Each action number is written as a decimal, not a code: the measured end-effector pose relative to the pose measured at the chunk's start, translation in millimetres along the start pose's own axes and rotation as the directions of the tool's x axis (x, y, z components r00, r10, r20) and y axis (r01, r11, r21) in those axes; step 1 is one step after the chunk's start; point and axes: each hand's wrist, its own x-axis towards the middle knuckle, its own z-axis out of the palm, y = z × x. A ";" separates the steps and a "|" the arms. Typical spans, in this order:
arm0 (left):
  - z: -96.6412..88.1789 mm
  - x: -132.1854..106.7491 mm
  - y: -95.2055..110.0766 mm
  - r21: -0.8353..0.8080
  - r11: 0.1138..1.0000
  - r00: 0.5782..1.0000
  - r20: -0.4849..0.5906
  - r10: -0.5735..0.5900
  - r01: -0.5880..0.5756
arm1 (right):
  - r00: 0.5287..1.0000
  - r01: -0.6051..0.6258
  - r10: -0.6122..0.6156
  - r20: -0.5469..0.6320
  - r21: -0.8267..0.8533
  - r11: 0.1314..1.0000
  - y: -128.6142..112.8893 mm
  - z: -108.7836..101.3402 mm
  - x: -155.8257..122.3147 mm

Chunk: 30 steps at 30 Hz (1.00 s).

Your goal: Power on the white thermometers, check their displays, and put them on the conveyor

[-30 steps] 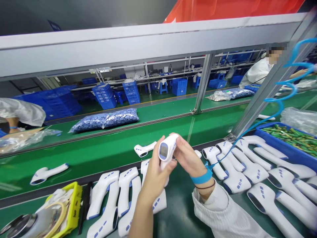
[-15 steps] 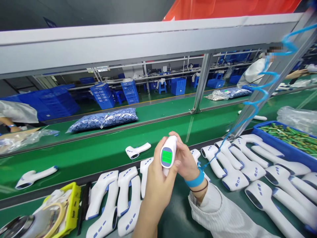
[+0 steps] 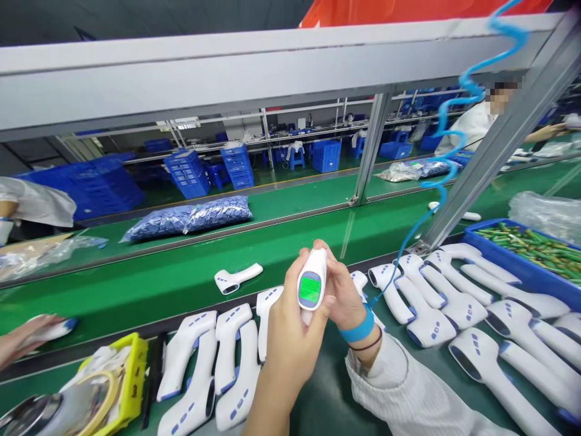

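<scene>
Stretching past the fingertips, a green conveyor belt [image 3: 181,272] carries a loose handheld thermometer [image 3: 238,280]. More thermometers [image 3: 184,351] in rows on the bench [image 3: 327,393], left of the left hand [image 3: 290,327] and right of the right hand [image 3: 342,297].

Infrared thermometer [image 3: 313,278], in the person's grasp: moulded white plastic by the look of it, so likely light, stiff, a little slick on its rounded flanks. Shell probably tolerates a firm grip; display end judged the fragile part, best left unpressed. Sensible hold: round the handle [image 3: 307,317], second hand steadying the side of the head.

Position: head between the two hands, handle down, display end facing back toward the person. Left fingers gripping it along the left flank, left thumb below and right of the display. Right fingers curled in against the right flank and far end, gripping too. Handle mostly hidden by the left hand; how tightly it is wrapped, cannot tell.

Smallest: the green-lit screen [image 3: 310,289], uncovered, just above the left thumb.
</scene>
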 end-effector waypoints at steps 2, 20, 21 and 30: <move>0.2 -0.7 -0.2 0.033 0.999 1.000 -0.017 0.007 -0.006 | 1.000 -0.008 0.008 0.021 0.008 1.000 0.4 -0.6 -0.1; 0.5 -1.4 5.9 0.077 0.992 0.990 -0.106 -0.090 0.099 | 0.979 -0.028 0.031 0.203 -0.017 0.999 4.1 -7.2 -3.9; 0.7 -1.4 5.3 0.074 0.993 0.991 -0.105 -0.088 0.096 | 0.979 -0.028 0.031 0.201 -0.017 0.999 4.1 -6.8 -3.8; 2.3 0.0 -5.3 0.315 0.948 0.954 -0.267 0.136 -0.047 | 0.988 0.069 -0.055 0.142 -0.092 0.993 1.9 -0.5 -2.7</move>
